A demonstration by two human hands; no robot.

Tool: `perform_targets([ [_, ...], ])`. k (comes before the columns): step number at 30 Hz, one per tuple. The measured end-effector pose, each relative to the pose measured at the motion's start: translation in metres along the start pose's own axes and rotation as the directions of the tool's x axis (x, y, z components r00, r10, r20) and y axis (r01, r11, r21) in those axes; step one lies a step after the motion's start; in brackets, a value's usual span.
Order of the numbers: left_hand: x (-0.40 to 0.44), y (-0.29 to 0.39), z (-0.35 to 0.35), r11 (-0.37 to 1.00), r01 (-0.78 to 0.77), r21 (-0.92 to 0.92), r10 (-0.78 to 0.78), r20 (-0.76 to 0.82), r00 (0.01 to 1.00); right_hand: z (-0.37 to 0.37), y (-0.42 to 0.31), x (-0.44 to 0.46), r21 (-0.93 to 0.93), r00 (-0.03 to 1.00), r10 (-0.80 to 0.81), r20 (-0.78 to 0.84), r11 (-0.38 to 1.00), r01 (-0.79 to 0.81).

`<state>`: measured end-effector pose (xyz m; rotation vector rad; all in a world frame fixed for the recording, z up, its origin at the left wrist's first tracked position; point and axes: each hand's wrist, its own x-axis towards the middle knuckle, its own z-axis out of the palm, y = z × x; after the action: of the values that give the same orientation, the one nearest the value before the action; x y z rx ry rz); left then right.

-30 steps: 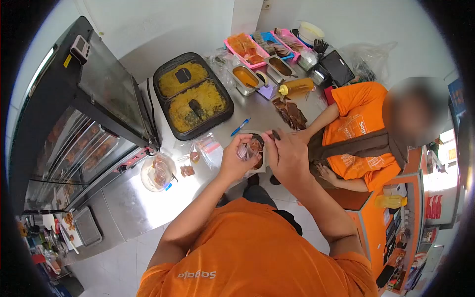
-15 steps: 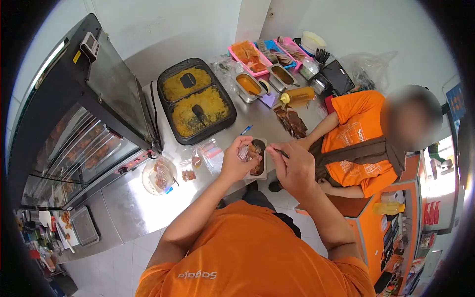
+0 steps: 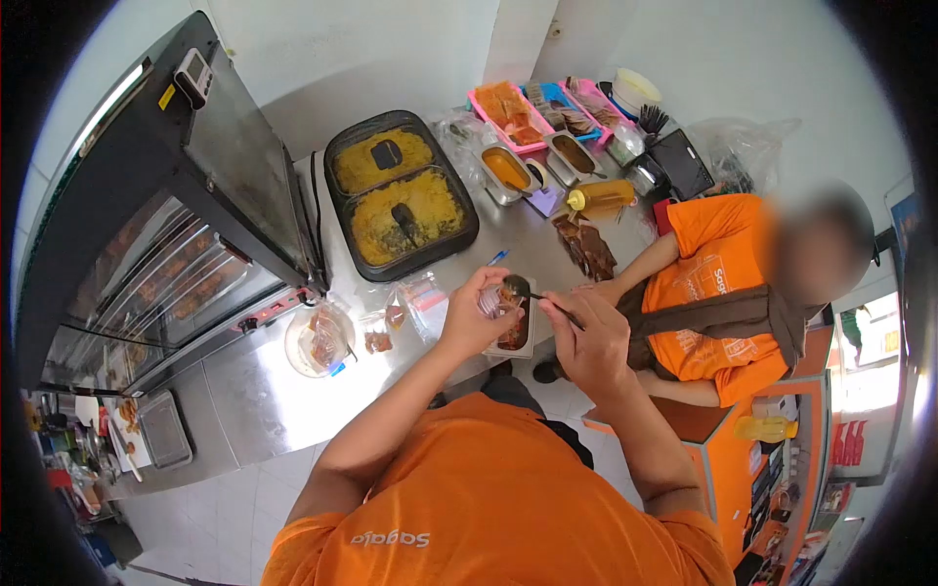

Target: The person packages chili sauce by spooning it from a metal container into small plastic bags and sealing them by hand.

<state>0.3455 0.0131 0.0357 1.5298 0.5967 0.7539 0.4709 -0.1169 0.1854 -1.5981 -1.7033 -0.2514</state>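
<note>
My left hand [image 3: 477, 317] is closed around a small clear plastic bag [image 3: 491, 302] with some reddish food in it. A dark spoon [image 3: 564, 310] is pinched in my right hand [image 3: 593, 342], its bowl over the bag's mouth. Just below both hands, a rectangular container [image 3: 529, 344] of dark red sauce stands at the counter's edge. Left of my left hand lie a stack of clear plastic bags [image 3: 427, 301] and a small filled packet [image 3: 377, 342]. A blue pen [image 3: 499, 257] lies beyond my fingers.
A black two-part pan [image 3: 467, 241] of yellow food stands behind. Metal sauce tins [image 3: 505, 174], a yellow squeeze bottle [image 3: 603, 196] and pink trays [image 3: 508, 117] are at the back. A round tub [image 3: 293, 342] and a glass-fronted cabinet [image 3: 176, 264] stand left. A co-worker [image 3: 718, 278] is at right.
The camera view has shifted slightly. My right hand has turned and moved a little lower and to the right, so the spoon's bowl and handle show more plainly. My left hand still grips the bag.
</note>
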Motion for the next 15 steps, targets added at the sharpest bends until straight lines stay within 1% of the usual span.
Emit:
perform_targets([
  [3, 0.0007, -0.0024, 0.0021, 0.999, 0.009, -0.04, -0.009, -0.002, 1.0, -0.0005, -0.0016, 0.0022, -0.011, 1.0, -0.002, 0.013, 1.0, 0.002],
  [6, 0.0023, 0.0014, 0.001, 0.997, -0.052, 0.064, 0.055, -0.038, 0.998, -0.0012, -0.0019, 0.0034, 0.012, 1.0, 0.002, 0.026, 1.0, -0.002],
  [8, 0.003, 0.0046, 0.0005, 0.998, -0.047, 0.039, 0.048, -0.036, 0.998, -0.0035, -0.0024, 0.0037, 0.018, 0.998, 0.01, 0.062, 1.0, -0.011],
  [11, 0.0045, 0.0029, 0.0024, 0.998, -0.057, 0.025, 0.057, -0.017, 0.998, -0.0063, -0.007, 0.0082, -0.003, 0.997, 0.022, 0.074, 1.0, -0.022],
  [15, 0.0035, -0.0008, 0.0051, 0.998, -0.055, -0.001, 0.055, -0.016, 0.998, -0.0071, -0.0074, 0.006, -0.033, 0.995, -0.028, 0.101, 0.999, 0.031],
])
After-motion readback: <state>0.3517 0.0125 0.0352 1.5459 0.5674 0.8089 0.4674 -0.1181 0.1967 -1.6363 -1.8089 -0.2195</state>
